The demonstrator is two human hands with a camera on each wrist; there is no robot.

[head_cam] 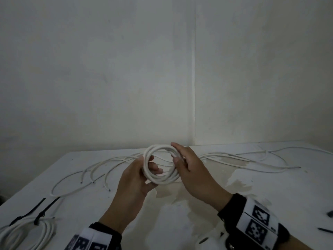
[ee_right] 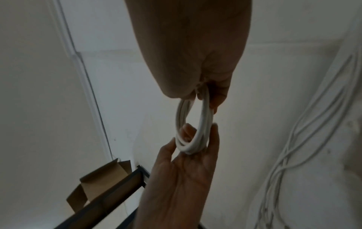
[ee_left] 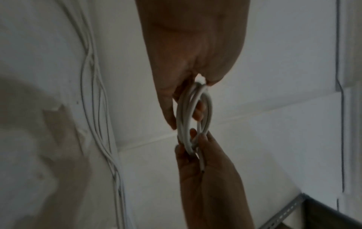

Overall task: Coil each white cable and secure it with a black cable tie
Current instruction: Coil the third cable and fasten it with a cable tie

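A white cable coil [head_cam: 162, 179] of several loops is held upright above the white table [head_cam: 180, 222], between both hands. My left hand [head_cam: 148, 166] grips its left side, with fingers passing through the ring and the thumb outside. My right hand [head_cam: 177, 154] pinches the right side between thumb and fingers. In the left wrist view the coil [ee_left: 183, 117] is seen edge-on, and its free end [ee_left: 201, 167] lies across the right hand's [ee_left: 205, 178] palm. The right wrist view shows the coil [ee_right: 204, 124] resting in the left hand's [ee_right: 186, 170] curled fingers.
Several loose white cables [head_cam: 93, 170] sprawl across the table behind the hands, out to the right [head_cam: 252, 159]. A finished coil [head_cam: 27, 231] with black ties [head_cam: 42, 212] lies front left. Loose black ties [head_cam: 326, 230] lie at the right edge. A cardboard box [ee_right: 101, 182] stands off the table.
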